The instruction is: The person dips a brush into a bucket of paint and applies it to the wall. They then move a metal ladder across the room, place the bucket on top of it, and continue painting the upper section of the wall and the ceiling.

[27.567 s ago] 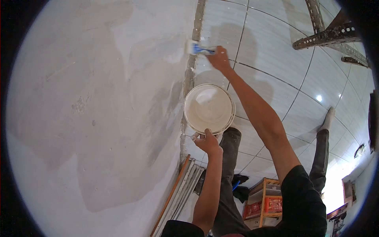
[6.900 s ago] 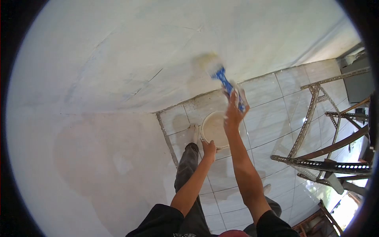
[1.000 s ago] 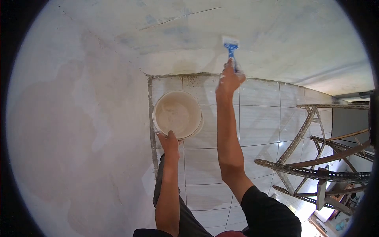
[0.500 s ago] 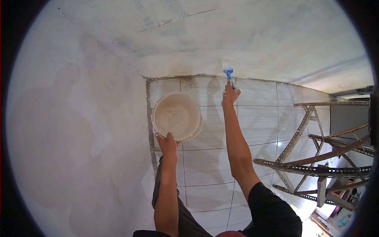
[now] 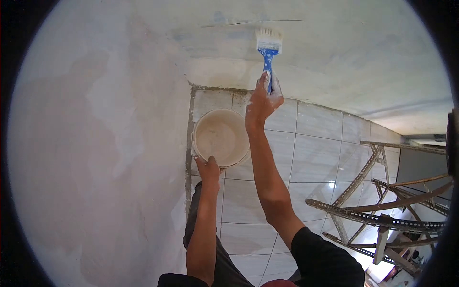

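Note:
A paintbrush [image 5: 268, 52] with a blue, white-spattered handle is held in my right hand [image 5: 264, 99], its fingers closed round the handle. The pale bristles point up the wall [image 5: 344, 67] and overlap it in this view. White smears coat the fingers. My left hand [image 5: 208, 171] grips the near rim of a round cream bucket [image 5: 221, 136], thumb over the edge and the other fingers under the outside. Inside, the bucket shows a pale, stained bottom.
Grey-white floor tiles [image 5: 248, 201] run along the foot of the wall. Another patchy, damp-looking wall [image 5: 95, 158] rises close on the left. At right stands a rusty perforated-metal frame [image 5: 363, 206] with wooden pieces. A thin crack [image 5: 248, 22] crosses the wall above the brush.
My right hand has carried the brush up and slightly left, higher on the wall. My left hand keeps its hold on the bucket, while the camera view has shifted a little.

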Tool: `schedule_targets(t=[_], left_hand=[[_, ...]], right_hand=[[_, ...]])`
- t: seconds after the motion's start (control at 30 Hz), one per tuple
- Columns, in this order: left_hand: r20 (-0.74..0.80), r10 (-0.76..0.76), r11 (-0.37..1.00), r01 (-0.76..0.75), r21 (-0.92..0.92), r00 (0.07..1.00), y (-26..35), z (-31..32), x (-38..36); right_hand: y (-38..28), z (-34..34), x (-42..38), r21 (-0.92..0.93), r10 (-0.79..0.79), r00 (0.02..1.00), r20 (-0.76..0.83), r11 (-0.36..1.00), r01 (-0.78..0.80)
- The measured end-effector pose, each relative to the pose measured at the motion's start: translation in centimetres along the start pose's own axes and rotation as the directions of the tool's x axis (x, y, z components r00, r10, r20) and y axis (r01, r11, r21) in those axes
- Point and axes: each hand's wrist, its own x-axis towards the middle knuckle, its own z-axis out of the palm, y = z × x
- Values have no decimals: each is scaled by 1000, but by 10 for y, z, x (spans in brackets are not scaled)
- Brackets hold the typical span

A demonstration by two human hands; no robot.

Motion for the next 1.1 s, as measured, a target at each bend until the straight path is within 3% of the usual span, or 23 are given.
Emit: schedule_targets(t=[0.1, 0.13, 0.2, 0.27, 0.3, 0.33, 0.4, 0.53, 0.6, 0.67, 0.73, 0.9, 0.93, 1.0, 1.1], left_hand=[[22, 86, 994, -85, -64, 996, 15, -8, -2], [-35, 95, 995, -95, 8, 995, 8, -14, 9], [-101, 111, 992, -103, 77, 989, -1, -25, 24], [-117, 195, 973, -177, 147, 974, -7, -30, 34], [-116, 197, 973, -180, 141, 974, -8, -32, 38], [-110, 183, 974, -165, 153, 977, -8, -35, 42], [-110, 157, 977, -139, 162, 981, -9, -40, 43], [-83, 209, 963, -190, 192, 974, 7, -40, 38], [-85, 255, 944, -229, 237, 963, 14, -37, 28], [-115, 221, 973, -210, 96, 968, 23, -32, 24], [-121, 214, 973, -200, 117, 969, 15, -33, 30], [-106, 195, 978, -185, 94, 975, 20, -35, 30], [-101, 188, 979, -178, 101, 977, 25, -33, 26], [-92, 184, 979, -174, 105, 979, 33, -30, 20], [-111, 201, 977, -192, 93, 973, 33, -29, 19]], right_hand=[[55, 13, -3, 152, -100, 993, -59, 982, 108], [64, 16, -6, 154, -97, 994, -58, 983, 104], [78, 21, -9, 175, 25, 997, 66, 984, -37], [120, 20, -4, 95, 106, 992, 64, 989, -112], [137, 19, -2, 18, 185, 982, 44, 982, -186], [145, 19, 0, 20, 180, 982, 49, 983, -181], [153, 9, -4, 21, 324, 941, 92, 945, -328], [139, 6, -12, 10, 335, 938, 93, 941, -337], [119, 6, -17, 13, 269, 958, 100, 962, -272], [88, 17, -19, -12, 271, 952, 141, 962, -272], [54, 31, -24, -31, 275, 944, 182, 961, -274], [-6, 53, -41, 123, 141, 950, 279, 976, -181], [1, 57, -41, 122, 140, 950, 280, 976, -180], [30, 68, -33, 22, -18, 980, 199, 1000, 14], [68, 67, -28, -91, 7, 972, 233, 996, 14]])
